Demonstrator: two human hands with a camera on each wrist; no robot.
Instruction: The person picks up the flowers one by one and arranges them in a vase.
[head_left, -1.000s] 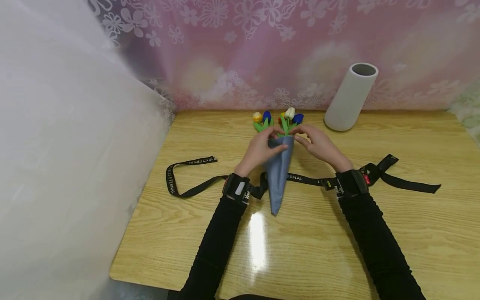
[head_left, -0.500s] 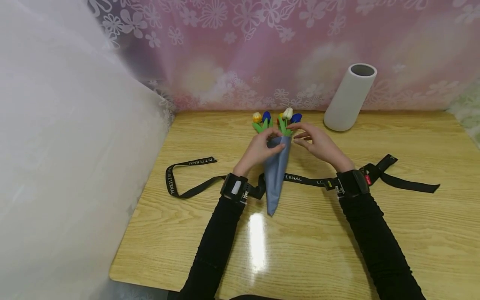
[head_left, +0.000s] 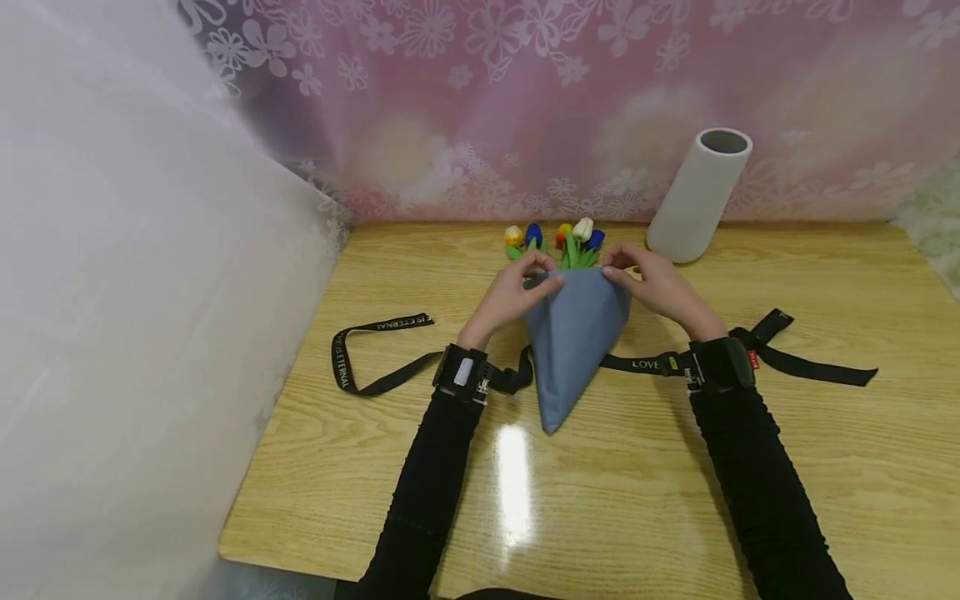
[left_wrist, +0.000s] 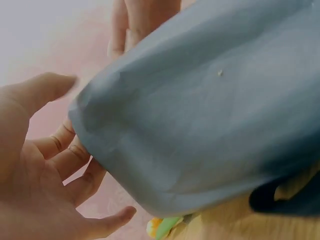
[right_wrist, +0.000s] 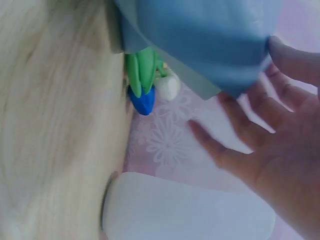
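Currently, the right hand (head_left: 654, 282) pinches the wrapper (head_left: 573, 333); the left hand (head_left: 506, 298), thumb apart, rests loose fingers (left_wrist: 72, 159) behind it, flowers (head_left: 582, 229) beyond fingertips.

The blue-grey sheet (head_left: 583, 325), a narrow fold half a second ago, now spreads wide to the right. The right hand (head_left: 651, 282), which hovered beside it, has shifted right and pinches its far right edge. The sheet now covers the "ERNAL" lettering on the black ribbon (head_left: 647, 365), and "LOVE" shows fully further right.
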